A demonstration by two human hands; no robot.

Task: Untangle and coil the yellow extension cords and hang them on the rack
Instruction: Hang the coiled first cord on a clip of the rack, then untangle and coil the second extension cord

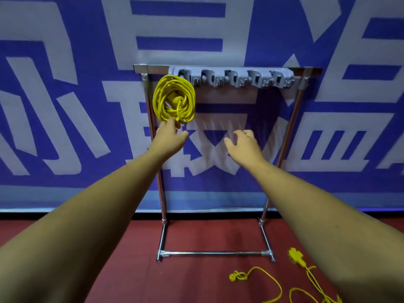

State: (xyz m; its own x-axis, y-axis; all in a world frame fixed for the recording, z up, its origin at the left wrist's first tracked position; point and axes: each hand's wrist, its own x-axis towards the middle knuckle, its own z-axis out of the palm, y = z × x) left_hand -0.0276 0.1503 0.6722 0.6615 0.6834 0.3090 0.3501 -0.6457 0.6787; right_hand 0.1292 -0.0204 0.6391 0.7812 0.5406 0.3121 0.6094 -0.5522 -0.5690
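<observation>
Blue-white banner (pixel 349 127) behind, red floor (pixel 207 235) below. We see the rack (pixel 214 253) w/ one coil (pixel 173 98) hung at the left end of its grey hook strip (pixel 234 78). Our left hand (pixel 169 134) is released, fingertips right at the coil's bottom; right hand (pixel 244 144) loose, holding nothing. 2nd cord (pixel 295 256) lies uncoiled on floor, bottom right.

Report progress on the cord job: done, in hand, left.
Done: one coiled cord hangs at the left end of the hook strip on the rack. In hand: nothing gripped; the left hand is at the coil's lower edge, the right hand open in front of the rack. Left: a second cord lies loose on the floor, to coil and hang.
</observation>
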